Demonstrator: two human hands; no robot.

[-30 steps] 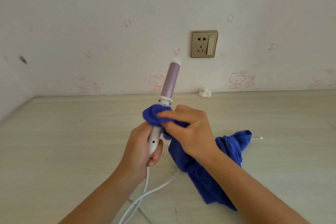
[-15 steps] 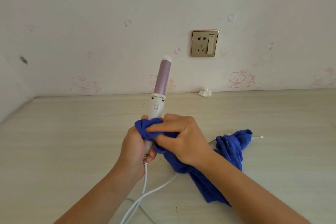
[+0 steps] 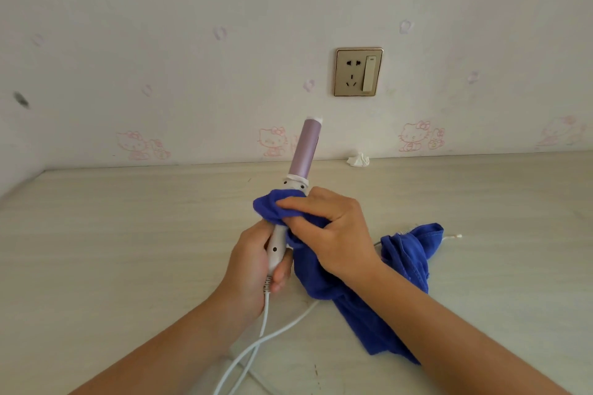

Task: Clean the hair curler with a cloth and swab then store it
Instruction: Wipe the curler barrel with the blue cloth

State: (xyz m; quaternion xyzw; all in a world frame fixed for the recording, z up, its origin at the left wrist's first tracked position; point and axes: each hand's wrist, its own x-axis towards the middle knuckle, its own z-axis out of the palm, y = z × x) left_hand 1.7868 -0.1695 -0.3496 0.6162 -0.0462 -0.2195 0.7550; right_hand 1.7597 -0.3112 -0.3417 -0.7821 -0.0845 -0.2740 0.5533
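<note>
Before you lies a pale wood-grain tabletop (image 3: 112,250) that runs back to the wall. A blue cloth (image 3: 407,253) trails across it on your right. The white power cord (image 3: 256,343) loops over the near part of the surface. A crumpled white tissue (image 3: 358,160) sits at the far edge, against the wall.

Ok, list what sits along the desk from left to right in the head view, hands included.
left hand on the white handle → hair curler → right hand pressing the blue cloth → crumpled tissue by the wall → cotton swab
</note>
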